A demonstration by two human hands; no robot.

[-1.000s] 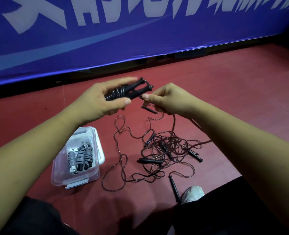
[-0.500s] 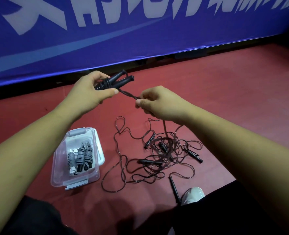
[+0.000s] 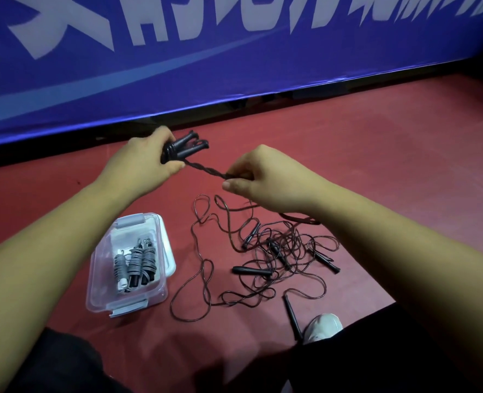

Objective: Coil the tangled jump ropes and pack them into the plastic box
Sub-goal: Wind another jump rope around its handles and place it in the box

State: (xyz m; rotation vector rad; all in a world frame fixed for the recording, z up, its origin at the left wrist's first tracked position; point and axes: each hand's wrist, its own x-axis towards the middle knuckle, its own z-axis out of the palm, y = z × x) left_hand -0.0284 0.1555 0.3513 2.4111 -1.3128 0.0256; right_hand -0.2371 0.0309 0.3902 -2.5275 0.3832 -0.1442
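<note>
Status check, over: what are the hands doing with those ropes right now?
Left hand grips paired handles. Right hand pinches twisted cord stretched between. Tangle on floor; box holds coiled ropes. Nothing blocking.

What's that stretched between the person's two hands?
In the head view, a short twisted stretch of jump rope runs from the handles gripped in the left hand to the right hand, which pinches it.

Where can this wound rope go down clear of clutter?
Bare floor runs between the banner and the right hand, and on the near side of the plastic box. Crowded: tangled ropes right of the box, down to the shoe.
</note>
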